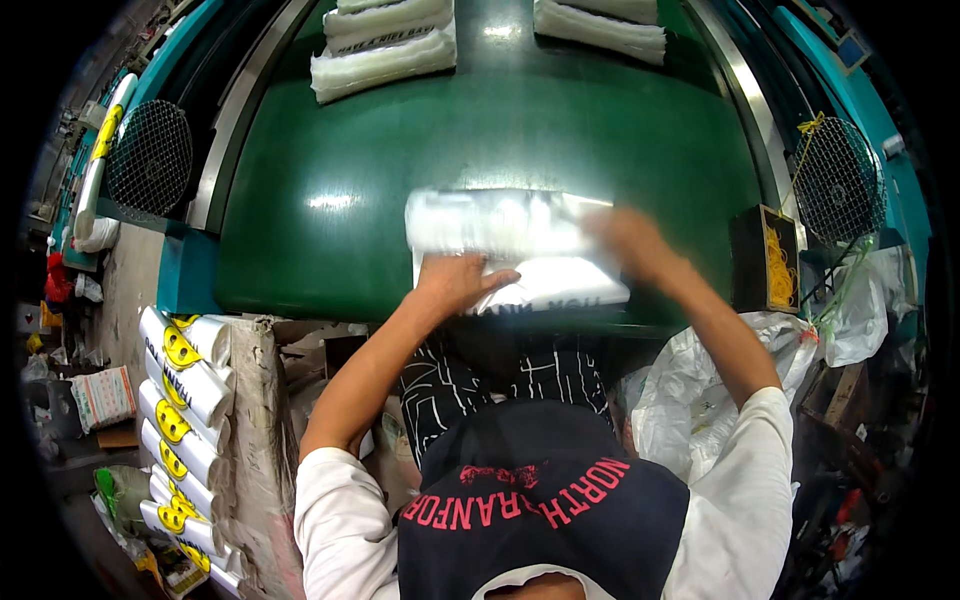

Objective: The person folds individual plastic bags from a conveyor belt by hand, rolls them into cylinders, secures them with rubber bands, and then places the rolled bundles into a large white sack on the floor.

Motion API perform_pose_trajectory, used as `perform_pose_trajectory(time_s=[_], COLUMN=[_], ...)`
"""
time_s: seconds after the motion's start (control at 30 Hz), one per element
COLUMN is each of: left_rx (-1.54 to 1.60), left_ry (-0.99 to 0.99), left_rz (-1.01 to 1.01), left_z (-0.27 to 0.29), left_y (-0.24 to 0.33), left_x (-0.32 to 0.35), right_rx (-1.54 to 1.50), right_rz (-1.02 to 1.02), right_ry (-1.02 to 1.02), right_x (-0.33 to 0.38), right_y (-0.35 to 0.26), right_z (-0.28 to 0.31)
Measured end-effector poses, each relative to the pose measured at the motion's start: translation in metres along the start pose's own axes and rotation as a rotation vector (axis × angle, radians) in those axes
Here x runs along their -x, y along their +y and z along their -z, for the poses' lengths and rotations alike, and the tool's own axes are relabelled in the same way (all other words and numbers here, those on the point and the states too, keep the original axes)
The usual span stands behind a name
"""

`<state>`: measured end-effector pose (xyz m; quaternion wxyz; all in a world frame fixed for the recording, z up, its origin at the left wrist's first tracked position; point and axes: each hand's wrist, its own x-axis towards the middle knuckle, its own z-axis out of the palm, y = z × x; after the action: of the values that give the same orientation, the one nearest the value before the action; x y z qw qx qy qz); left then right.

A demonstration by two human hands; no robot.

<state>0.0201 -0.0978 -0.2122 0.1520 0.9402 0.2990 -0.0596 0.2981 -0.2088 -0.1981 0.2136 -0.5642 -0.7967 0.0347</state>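
Stack of thin white plastic bags, in the head view: lying close to the front edge of the green worktop, roughly midway along it, with dark lettering along the near border. Far part gathered into a glossy, blurred band; folded or rolled, cannot tell which.

Left hand laid palm-down over the left half, thumb spread wide of the fingers; cannot tell whether pinching the band or only pressing. Right hand at the band's right end, smeared by blur; cannot tell whether gripping or just touching.

Toward the worktop's far edge, white bundles on the left side and more white bundles on the right. Off the front left corner, a column of white rolls with yellow smiling faces. By the front right corner, a dark open box of yellow bands.

Possible trouble, by judgement: skewed or loose layers, from a pull at the right end unmatched by pressure at the left. Creased or torn film, from too hard a tug on thin plastic. A slide over the nearby front edge, from a slackened press on slick material. An unrolling band, from an early release with no visible tie around it.
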Motion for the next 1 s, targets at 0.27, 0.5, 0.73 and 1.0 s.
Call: perform_pose_trajectory(time_s=[0.27,0.5,0.73,1.0], left_rx=[0.106,-0.005,-0.306,0.24], left_ry=[0.351,0.029,0.395,0.09], left_rz=[-0.355,-0.062,-0.385,0.076], left_z=[0.015,0.047,0.061,0.026], left_y=[0.008,-0.035,0.006,-0.014], left_x=[0.033,0.024,-0.039,-0.065], right_rx=[0.032,-0.021,-0.182,0.356], right_rz=[-0.143,-0.316,-0.534,-0.931], right_ry=[-0.164,-0.488,-0.198,0.406], right_x=[-0.007,-0.04,-0.054,0.083], right_y=[-0.058,-0.04,0.03,0.048], right_z=[0.003,0.012,-0.026,0.144])
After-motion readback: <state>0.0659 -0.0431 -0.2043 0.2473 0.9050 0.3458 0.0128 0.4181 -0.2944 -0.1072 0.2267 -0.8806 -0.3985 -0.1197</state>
